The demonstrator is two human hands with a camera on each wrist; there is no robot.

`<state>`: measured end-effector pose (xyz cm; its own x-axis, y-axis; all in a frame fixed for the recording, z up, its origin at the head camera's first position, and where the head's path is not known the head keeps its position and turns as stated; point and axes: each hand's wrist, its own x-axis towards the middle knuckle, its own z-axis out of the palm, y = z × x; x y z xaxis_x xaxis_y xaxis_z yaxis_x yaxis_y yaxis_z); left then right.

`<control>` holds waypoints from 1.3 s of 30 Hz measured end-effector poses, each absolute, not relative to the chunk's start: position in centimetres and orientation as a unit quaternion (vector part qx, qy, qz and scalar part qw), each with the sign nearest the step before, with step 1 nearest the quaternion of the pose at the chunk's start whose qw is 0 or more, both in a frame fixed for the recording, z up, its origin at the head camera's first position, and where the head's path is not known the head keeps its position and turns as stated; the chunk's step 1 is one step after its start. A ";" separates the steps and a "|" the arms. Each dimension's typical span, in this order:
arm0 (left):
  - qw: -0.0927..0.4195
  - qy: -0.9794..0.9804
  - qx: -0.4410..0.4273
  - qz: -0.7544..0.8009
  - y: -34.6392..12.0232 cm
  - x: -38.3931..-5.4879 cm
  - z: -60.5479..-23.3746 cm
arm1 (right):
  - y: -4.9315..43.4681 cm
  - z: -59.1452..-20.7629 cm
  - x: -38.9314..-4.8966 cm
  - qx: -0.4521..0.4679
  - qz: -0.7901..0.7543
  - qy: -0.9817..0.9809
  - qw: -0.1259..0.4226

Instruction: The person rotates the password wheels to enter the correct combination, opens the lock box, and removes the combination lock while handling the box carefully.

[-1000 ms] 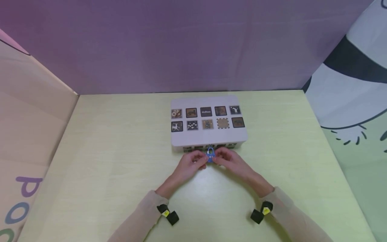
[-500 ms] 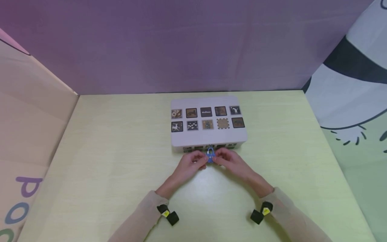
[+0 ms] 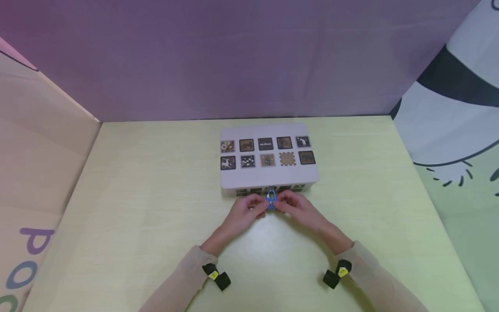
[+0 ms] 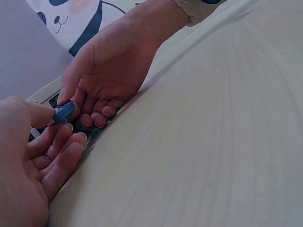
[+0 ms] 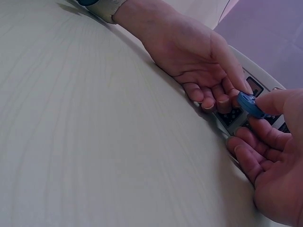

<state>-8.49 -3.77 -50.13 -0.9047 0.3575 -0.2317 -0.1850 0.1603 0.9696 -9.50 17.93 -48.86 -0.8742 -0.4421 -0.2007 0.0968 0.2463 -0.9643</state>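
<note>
While the left hand and right hand each pinch one side of the blue padlock, just in front of the picture-printed box, I'd judge the padlock light, rigid and slightly slick, best held by its body's edges, clear of the shackle. Behind the box stands a purple wall.

Soft light covers the desk in the head view, with a pale glare near the hands and faint shadows; both wrist views look dimmer, greyer and slightly soft.
</note>
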 end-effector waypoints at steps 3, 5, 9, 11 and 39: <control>0.209 0.733 0.060 0.645 -3.8 -8.5 -50.1 | 17.9 -48.8 -9.5 -0.115 -0.603 0.757 0.223; 0.208 0.732 0.061 0.646 -3.8 -8.5 -50.0 | 17.9 -48.8 -9.5 -0.118 -0.603 0.757 0.222; 0.206 0.731 0.061 0.648 -3.8 -8.5 -50.1 | 17.9 -48.8 -9.4 -0.122 -0.602 0.758 0.219; 0.206 0.731 0.063 0.647 -3.8 -8.5 -50.1 | 17.9 -48.8 -9.4 -0.122 -0.602 0.759 0.218; 0.207 0.733 0.070 0.644 -3.9 -8.5 -50.0 | 18.0 -49.1 -9.5 -0.099 -0.599 0.765 0.216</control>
<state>-8.54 -3.89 -50.01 -0.9041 0.3697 -0.2141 -0.1651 0.1599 0.9732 -9.52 18.01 -49.11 -0.8869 -0.4103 -0.2124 0.1075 0.2638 -0.9586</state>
